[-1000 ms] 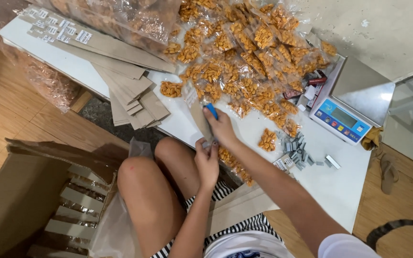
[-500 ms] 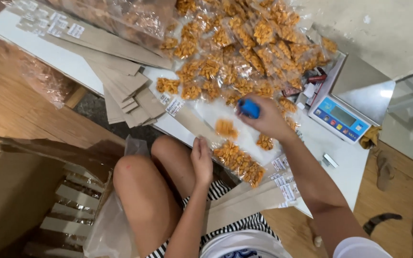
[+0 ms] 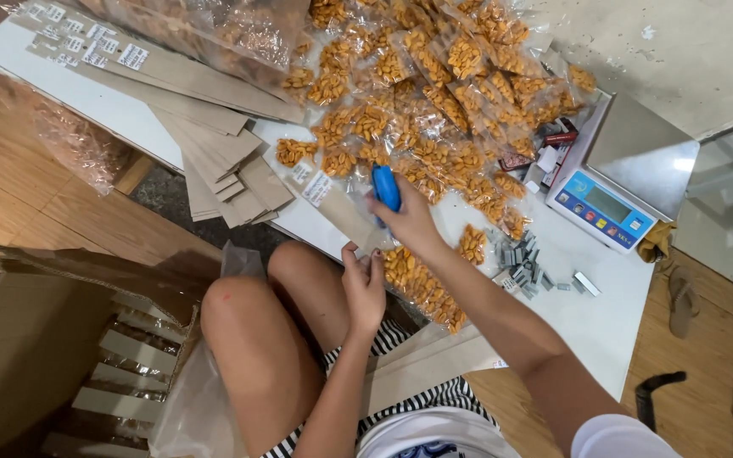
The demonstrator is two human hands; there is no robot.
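My right hand (image 3: 409, 222) grips a blue stapler (image 3: 385, 187) and presses it onto a brown card strip (image 3: 338, 206) with small white labels, at the near edge of the white table (image 3: 604, 322). My left hand (image 3: 365, 284) pinches the strip's near end, where clear snack packets (image 3: 417, 284) full of orange pieces hang from it over the table edge. A big heap of the same snack packets (image 3: 434, 93) covers the table behind the stapler.
Loose staple bars (image 3: 521, 261) lie right of my right arm. A digital scale (image 3: 625, 174) stands at the right end. Stacked brown card strips (image 3: 222, 161) lie left. An open cardboard box (image 3: 61, 356) with packed strips sits on the floor beside my knee.
My right hand swung out to the right with the stapler, then came back down onto the card strip. My left hand stayed at the strip's near end.
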